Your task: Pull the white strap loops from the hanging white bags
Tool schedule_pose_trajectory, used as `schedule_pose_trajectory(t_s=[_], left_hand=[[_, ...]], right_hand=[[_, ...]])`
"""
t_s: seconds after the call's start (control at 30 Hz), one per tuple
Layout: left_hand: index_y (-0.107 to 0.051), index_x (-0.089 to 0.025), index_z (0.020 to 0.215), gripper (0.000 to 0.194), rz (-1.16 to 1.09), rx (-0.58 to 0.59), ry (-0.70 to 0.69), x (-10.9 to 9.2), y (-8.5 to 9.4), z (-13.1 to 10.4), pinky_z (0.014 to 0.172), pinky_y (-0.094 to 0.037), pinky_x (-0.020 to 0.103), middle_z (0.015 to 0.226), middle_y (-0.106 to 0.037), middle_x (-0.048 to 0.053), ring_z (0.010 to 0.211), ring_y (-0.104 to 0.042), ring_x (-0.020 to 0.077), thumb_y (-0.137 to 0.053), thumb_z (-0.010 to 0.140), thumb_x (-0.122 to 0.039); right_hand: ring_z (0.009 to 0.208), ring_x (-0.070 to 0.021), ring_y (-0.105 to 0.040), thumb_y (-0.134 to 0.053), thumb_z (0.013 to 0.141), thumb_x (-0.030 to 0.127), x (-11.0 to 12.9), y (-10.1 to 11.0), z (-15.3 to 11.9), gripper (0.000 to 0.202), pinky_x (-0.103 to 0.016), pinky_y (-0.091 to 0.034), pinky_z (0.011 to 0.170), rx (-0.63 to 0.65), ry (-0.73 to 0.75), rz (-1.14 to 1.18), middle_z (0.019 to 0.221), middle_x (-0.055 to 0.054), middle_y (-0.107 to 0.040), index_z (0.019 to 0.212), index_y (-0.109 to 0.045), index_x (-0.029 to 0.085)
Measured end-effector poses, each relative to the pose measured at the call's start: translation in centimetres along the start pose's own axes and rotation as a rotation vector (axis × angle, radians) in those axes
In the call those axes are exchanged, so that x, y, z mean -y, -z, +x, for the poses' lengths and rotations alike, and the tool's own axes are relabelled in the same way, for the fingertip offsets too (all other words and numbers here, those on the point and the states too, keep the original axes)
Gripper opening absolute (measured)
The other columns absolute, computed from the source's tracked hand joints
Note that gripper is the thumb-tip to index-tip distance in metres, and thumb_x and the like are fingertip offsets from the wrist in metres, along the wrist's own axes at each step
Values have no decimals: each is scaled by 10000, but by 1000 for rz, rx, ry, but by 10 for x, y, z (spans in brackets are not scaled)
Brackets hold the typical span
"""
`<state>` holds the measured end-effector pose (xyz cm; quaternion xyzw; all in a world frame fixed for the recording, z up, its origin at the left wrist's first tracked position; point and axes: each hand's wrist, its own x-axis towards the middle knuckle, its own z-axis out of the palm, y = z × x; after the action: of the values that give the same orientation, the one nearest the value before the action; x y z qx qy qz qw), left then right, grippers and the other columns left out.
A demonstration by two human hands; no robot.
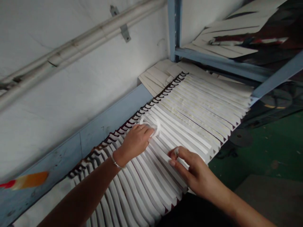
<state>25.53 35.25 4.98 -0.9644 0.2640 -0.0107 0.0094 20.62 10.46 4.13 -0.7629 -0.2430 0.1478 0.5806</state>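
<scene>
A roll of white tape (158, 125) is in my left hand (137, 140), whose fingers are closed around its near side. From the roll a white strip runs to the right, and my right hand (191, 168) pinches it between thumb and fingers. Both hands are over a long row of overlapping white panels (201, 104) with dark scalloped edges on the far side. Straight white bands lie along several panels in the middle, just beyond my hands. The panels nearest me are curved and stand closer together.
The row lies on a blue-grey bench (99, 126) against a white wall with a pipe (78, 44). Blue shelf posts (175, 31) and a rail rise at the far end. Pale sheets (156, 75) lie behind the row. A blurred orange and red object (28, 181) is at the left.
</scene>
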Motion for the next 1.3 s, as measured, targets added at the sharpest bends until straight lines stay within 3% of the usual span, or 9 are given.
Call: schedule_pose_trajectory(t_s=[0.17, 0.37, 0.6, 0.7, 0.8, 0.9, 0.97, 1.17, 1.3], left_hand=[[-616, -176, 1066, 182, 143, 28, 68, 22, -4, -3, 919, -458, 439, 1048, -642, 130, 1067, -590, 302, -544, 913, -242], [-548, -264, 1341, 561, -58, 146, 50, 40, 8, -17, 1088, -413, 467, 1413, -552, 116, 1325, -492, 322, -650, 810, -414], [-620, -342, 1306, 538, -243, 304, 108, 63, 44, -35, 1120, -405, 409, 1420, -585, 28, 1314, -534, 284, -611, 789, -492], [-728, -302, 969, 323, -271, 293, 206, 30, 78, -18, 877, -522, 336, 1046, -749, 25, 952, -682, 238, -532, 867, -538], [-650, -205, 756, 393, -352, 128, 222, -37, 95, 13, 706, -482, 273, 784, -696, 39, 735, -625, 178, -467, 936, -503], [-664, -189, 992, 296, -701, 377, -88, -95, 83, 41, 756, -461, 230, 946, -713, 38, 839, -633, 149, -484, 964, -423], [-675, -177, 963, 281, -800, 571, -161, -108, 71, 52, 674, -424, 205, 831, -692, 16, 743, -606, 123, -486, 974, -384], [-704, -148, 852, 331, -781, 609, 59, -50, 69, 59, 582, -352, 195, 647, -591, -21, 620, -510, 91, -519, 944, -407], [-688, -147, 797, 286, -745, 481, 161, -2, 67, 78, 611, -390, 198, 692, -644, -6, 659, -554, 111, -591, 863, -407]], right_hand=[[693, -123, -582, -396, 1030, 426, -2, 26, -50, 333, -237, -426, 685, 304, -331, 203, 709, 25, -623, 813, -535, 214], [635, -117, -497, -397, 1019, 391, -20, 28, -71, 323, -225, -373, 605, 211, -361, 52, 688, 27, -551, 831, -573, 197], [655, -110, -429, -475, 986, 372, -11, 66, -84, 258, -205, -327, 594, 265, -390, 115, 702, 33, -512, 883, -646, 208], [655, -112, -436, -457, 988, 360, -11, 70, -80, 279, -212, -338, 598, 280, -357, 60, 706, 20, -523, 836, -615, 188], [641, -109, -444, -455, 984, 349, -8, 59, -64, 277, -222, -340, 594, 264, -292, 14, 698, 13, -533, 805, -583, 180], [606, -102, -441, -449, 981, 384, -4, 58, -51, 294, -223, -335, 565, 144, -272, 51, 671, 19, -525, 786, -547, 186], [562, -101, -421, -439, 976, 459, -7, 73, -53, 353, -221, -334, 527, 51, -314, 80, 621, 30, -484, 755, -522, 196], [557, -129, -514, -506, 888, 659, -41, 136, -98, 509, -228, -453, 532, -145, -446, 58, 609, -2, -523, 687, -588, 199], [558, -142, -566, -499, 889, 668, -64, 127, -97, 532, -240, -489, 559, -167, -479, 83, 607, -34, -605, 668, -606, 196]])
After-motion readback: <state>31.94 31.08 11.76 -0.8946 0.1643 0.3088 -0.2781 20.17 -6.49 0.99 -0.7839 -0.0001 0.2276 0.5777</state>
